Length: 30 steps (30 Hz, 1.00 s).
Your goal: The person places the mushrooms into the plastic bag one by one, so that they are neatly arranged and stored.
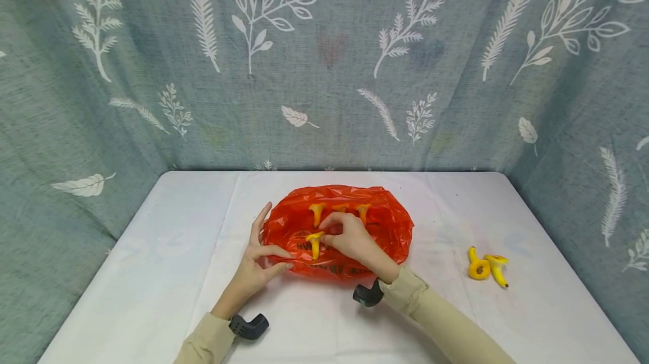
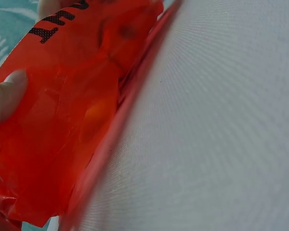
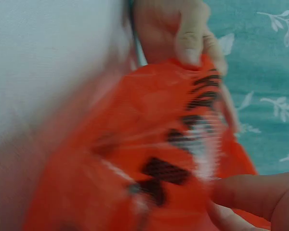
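Observation:
A red plastic bag with black print lies on the white table, its mouth spread wide. My left hand grips the bag's left near rim; in the left wrist view its thumb lies on the red film. Over the bag's opening, my right hand pinches a yellow chanterelle mushroom by thumb and fingertips. Farther back inside the bag are a left chanterelle, a middle one and a right one. In the right wrist view, the bag hides that mushroom.
Two more mushrooms lie close together on the right of the table, one with its cap toward me and one tilted. A grey-green leaf-patterned curtain surrounds the table at the back and sides.

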Each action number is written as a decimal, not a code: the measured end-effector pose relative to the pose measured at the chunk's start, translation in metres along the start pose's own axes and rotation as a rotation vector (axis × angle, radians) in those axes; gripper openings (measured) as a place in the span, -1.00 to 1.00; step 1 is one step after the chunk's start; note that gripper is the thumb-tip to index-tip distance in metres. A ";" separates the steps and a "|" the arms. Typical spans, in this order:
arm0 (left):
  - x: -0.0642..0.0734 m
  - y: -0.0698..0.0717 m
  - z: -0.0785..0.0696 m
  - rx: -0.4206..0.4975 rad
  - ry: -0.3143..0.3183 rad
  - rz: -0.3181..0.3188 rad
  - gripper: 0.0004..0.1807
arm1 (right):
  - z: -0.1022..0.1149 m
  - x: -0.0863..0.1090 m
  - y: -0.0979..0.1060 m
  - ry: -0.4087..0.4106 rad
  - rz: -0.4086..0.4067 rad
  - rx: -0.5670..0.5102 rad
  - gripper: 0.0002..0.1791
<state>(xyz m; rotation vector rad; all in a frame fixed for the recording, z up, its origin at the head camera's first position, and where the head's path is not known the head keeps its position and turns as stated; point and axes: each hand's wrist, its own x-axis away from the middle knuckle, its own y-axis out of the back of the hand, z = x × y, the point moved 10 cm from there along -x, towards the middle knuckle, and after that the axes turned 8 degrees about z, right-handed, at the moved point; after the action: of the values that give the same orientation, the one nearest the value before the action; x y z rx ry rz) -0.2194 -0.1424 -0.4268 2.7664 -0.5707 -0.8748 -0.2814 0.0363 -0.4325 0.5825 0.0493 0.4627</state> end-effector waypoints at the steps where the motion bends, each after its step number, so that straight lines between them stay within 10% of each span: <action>1: 0.000 0.000 0.001 0.002 0.008 -0.002 -0.74 | 0.003 0.003 0.002 0.013 -0.003 0.002 -0.83; 15: -0.001 0.002 0.008 -0.017 0.110 -0.018 -0.75 | 0.021 0.044 0.040 0.112 -0.111 -0.109 -0.88; 30: 0.007 0.006 0.040 -0.021 0.112 -0.023 -0.70 | 0.029 0.081 0.093 0.305 -0.223 0.042 -0.97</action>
<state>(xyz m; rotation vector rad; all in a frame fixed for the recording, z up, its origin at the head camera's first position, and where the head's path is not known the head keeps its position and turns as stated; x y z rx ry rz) -0.2395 -0.1532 -0.4605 2.7864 -0.5090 -0.7211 -0.2418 0.1248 -0.3509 0.5359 0.4121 0.3303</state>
